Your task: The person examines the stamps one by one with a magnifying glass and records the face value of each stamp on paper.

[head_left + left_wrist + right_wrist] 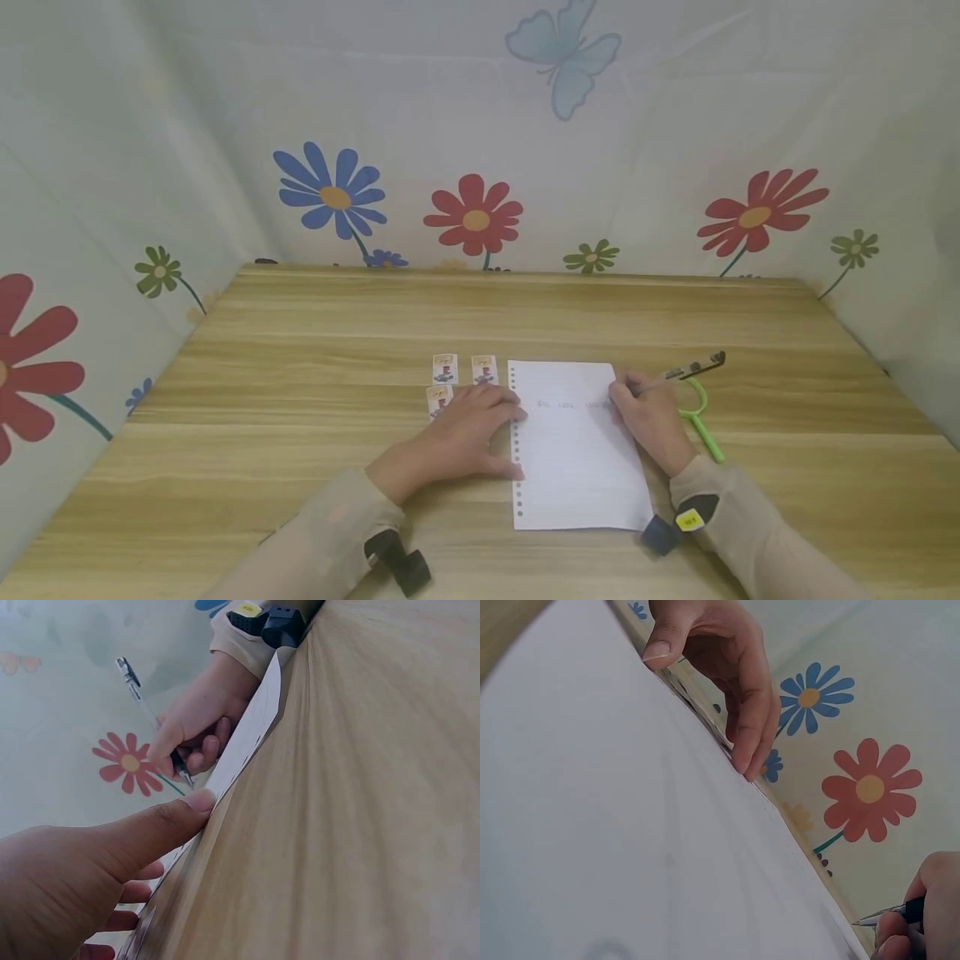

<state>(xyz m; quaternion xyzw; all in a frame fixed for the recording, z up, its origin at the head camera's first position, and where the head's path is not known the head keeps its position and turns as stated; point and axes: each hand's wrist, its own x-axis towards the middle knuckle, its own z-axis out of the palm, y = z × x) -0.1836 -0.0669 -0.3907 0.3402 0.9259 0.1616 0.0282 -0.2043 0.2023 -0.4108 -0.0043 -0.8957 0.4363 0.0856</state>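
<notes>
A white sheet of lined paper (pixel 577 475), with punched holes down its left side, lies on the wooden table. My right hand (pixel 654 421) grips a pen (pixel 133 686) with a clear barrel and dark grip, its tip at the paper near the upper right. Faint handwriting (pixel 566 405) runs in one line across the upper part of the sheet. On the left margin, the thumb and fingertips of my left hand (pixel 468 429) press the hole-punched edge, fingers spread and loosely bent. That hand partly covers the lowest small picture card (pixel 438 398).
Two more picture cards (pixel 445 368) lie beyond the left hand. A green ring with a handle (pixel 707 437), like a magnifying glass, is partly behind the right hand. The wooden table (pixel 300 333) meets a flower-printed curtain (pixel 420 100) at the back and sides.
</notes>
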